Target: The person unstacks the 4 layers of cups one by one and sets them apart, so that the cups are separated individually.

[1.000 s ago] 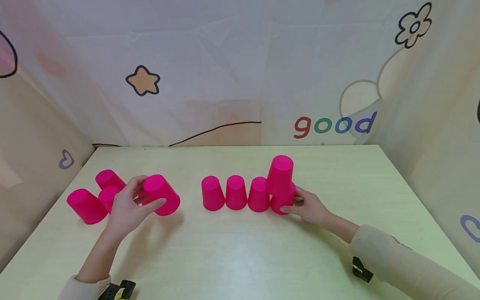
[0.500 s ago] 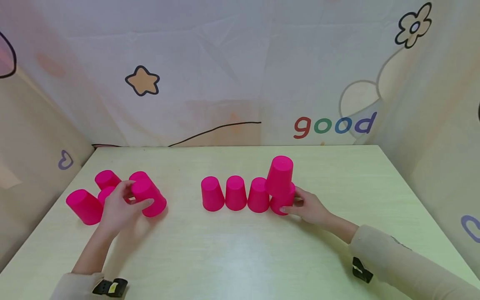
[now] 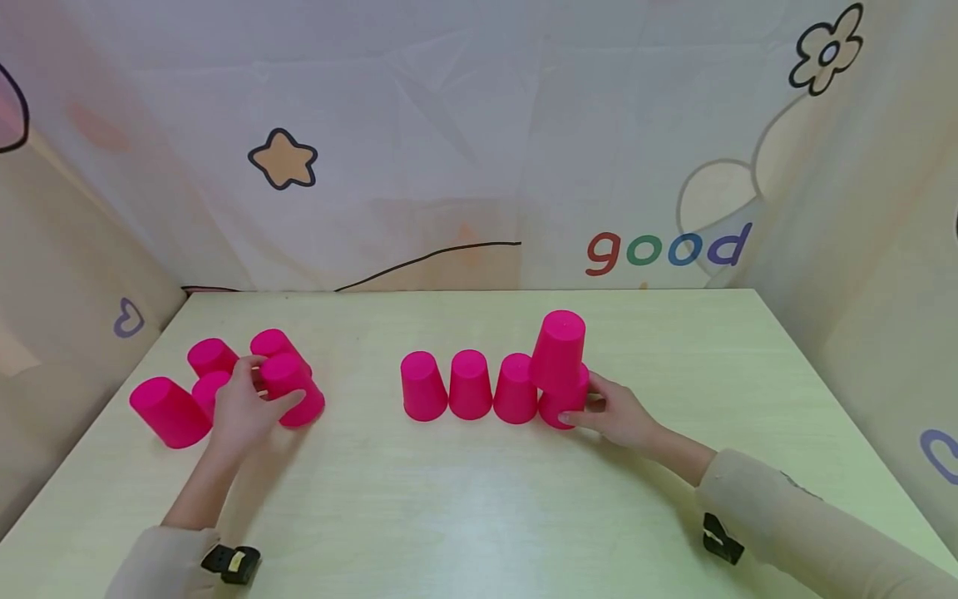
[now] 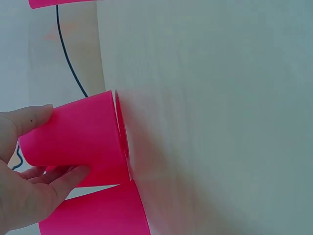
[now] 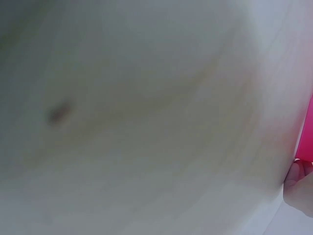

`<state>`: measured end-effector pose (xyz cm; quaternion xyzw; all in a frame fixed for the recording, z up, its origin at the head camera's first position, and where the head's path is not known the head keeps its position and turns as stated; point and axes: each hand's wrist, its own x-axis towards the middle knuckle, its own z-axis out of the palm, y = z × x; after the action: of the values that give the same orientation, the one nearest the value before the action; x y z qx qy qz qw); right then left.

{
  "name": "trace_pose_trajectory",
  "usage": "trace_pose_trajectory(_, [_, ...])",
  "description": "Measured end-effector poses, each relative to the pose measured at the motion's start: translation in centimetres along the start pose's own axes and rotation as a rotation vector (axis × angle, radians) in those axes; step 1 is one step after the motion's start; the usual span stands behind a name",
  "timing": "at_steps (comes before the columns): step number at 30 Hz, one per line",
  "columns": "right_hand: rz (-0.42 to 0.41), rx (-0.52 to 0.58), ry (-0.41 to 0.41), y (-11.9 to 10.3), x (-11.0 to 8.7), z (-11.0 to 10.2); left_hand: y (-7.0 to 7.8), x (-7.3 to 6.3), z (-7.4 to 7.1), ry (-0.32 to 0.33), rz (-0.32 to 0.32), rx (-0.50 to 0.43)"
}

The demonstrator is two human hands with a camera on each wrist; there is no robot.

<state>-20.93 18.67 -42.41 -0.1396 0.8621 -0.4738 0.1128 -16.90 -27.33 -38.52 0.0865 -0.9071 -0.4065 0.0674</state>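
Observation:
In the head view my left hand [image 3: 243, 409] holds an upside-down pink cup [image 3: 298, 389] between thumb and fingers, at the right side of the left cluster. The left wrist view shows that cup [image 4: 80, 139] with its rim right at the table and another cup [image 4: 100, 213] beside it. My right hand [image 3: 617, 416] grips the end cup [image 3: 563, 406] of a row of upturned pink cups, thumb at its front. One more cup [image 3: 560, 353] stands on top, over the end cup and its neighbour [image 3: 516, 389]. Only fingers [image 5: 295, 174] and a cup sliver [image 5: 306, 134] show in the right wrist view.
The row continues leftward with two more cups [image 3: 471, 385]. Around my left hand several pink cups stand, including a front-left cup [image 3: 170, 414] and a back cup [image 3: 274, 343]. A printed curtain [image 3: 419, 125] borders the pale table [image 3: 479, 516].
My left hand has carried its cup leftward, toward the cluster, and the back cup beside it has come into view. My right hand and the row have stayed in place.

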Motion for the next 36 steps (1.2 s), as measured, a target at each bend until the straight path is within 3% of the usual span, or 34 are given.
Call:
trace_pose_trajectory(7, [0.008,0.009,-0.006,0.1,0.0,0.0,0.4,-0.1,0.1,0.017,0.038,0.011])
trace_pose_trajectory(20, [0.025,0.006,0.002,0.1,-0.1,0.0,4.6,-1.1,-0.6,0.124,0.179,0.042])
trace_pose_trajectory(27, [0.009,0.004,0.003,0.0,-0.2,0.0,7.2,-1.6,0.3,0.037,0.275,-0.045])
trace_pose_trajectory(36, [-0.002,0.014,0.001,0.0,0.0,0.0,10.0,-1.5,2.8,-0.031,0.428,-0.239])
